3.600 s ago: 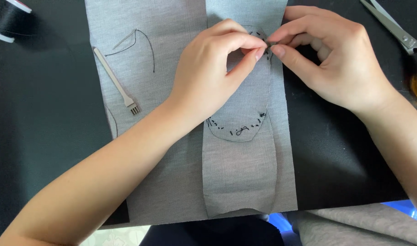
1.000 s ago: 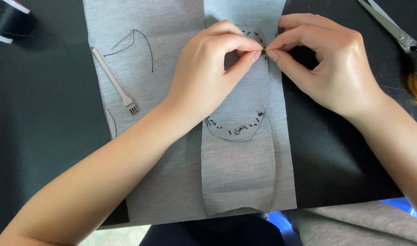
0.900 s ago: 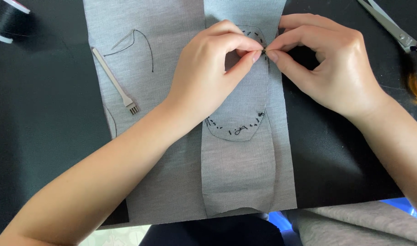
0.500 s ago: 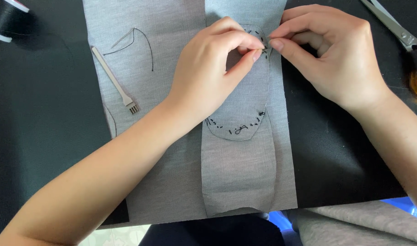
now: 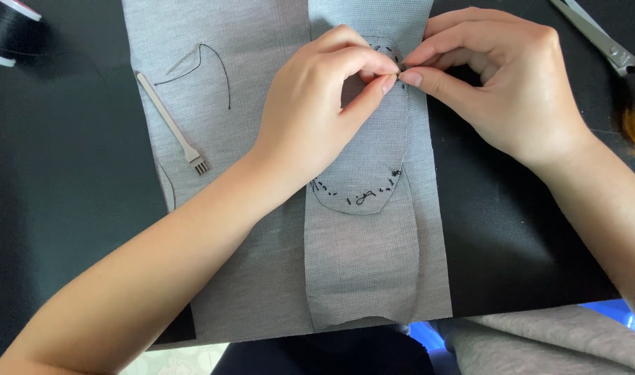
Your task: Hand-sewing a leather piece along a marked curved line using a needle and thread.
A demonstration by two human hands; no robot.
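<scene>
A rounded grey fabric patch with black hand stitches along its edge lies on a long grey fabric strip. That strip lies over a wider grey cloth. My left hand pinches the patch's upper edge between thumb and forefinger. My right hand meets it there, its fingertips pinched at the same stitched edge. Whether a needle is held is too small to tell. Black thread curls on the cloth to the left.
A small white pronged tool lies on the cloth's left part. A spool of black thread sits at the top left on the black table. Scissors with amber handles lie at the top right. More grey fabric bunches at the bottom right.
Both hands have stayed pinched at the patch's upper edge. My right hand shifted very slightly; the fabric and tools have not moved.
</scene>
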